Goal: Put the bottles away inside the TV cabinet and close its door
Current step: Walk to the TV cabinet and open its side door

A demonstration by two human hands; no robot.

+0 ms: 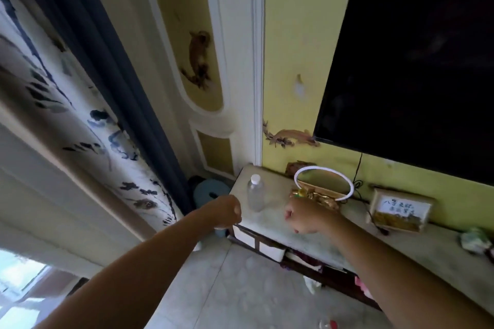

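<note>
A clear plastic bottle (255, 193) with a white screw cap stands upright near the left end of a pale, marble-look counter (299, 238), which is the top of a low TV cabinet. The bottle looks empty or nearly so, so it should be very light, easy to tip with a careless nudge, and its thin smooth wall would likely dent under a hard squeeze; a gentle wrap around the middle of the body, or just under the cap, seems the safest hold. Two bare arms reach in from below. The left hand (227, 209) hovers just left of the bottle, at the counter's corner, fingers curled loosely into a fist with nothing in its grip and not touching the bottle. The right hand (303, 218) rests over the counter just right of the bottle, fingers curled inward toward a gold, crinkled foil item (316, 196); whether its grip closes on anything cannot be told. Behind that stands a white ring-shaped frame (324, 181), and farther right a small framed card with handwriting (399, 211). A dark, switched-off television (417, 61) hangs on a yellow wall above. The cabinet front below the counter is dark wood with pale panels (270, 246); whether its door is open is unclear. To the left hang a dark blue curtain (107, 61) and a white one with ink-style leaves. The floor (240, 288) is pale glossy tile with some small litter on it.
</note>
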